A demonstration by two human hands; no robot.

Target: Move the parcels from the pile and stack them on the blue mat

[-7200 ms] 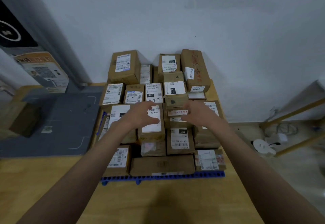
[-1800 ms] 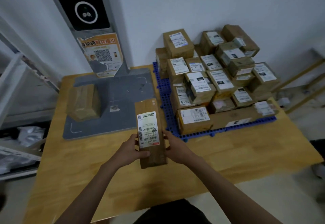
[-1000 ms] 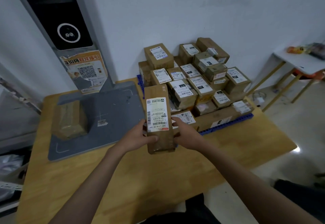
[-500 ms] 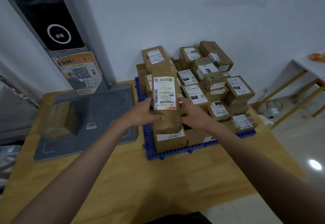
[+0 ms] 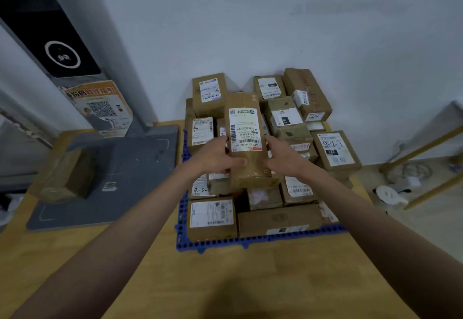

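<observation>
Two hands, left [image 5: 217, 158] and right [image 5: 284, 159]. One held parcel [image 5: 246, 141]. Roughly eighteen stacked parcels [image 5: 278, 158], exact count unclear. One blue mat [image 5: 240, 242]. One grey mat [image 5: 130, 173] bearing one box [image 5: 66, 176].

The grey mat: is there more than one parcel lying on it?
No, only one parcel lies on the grey mat, at its left side.
</observation>
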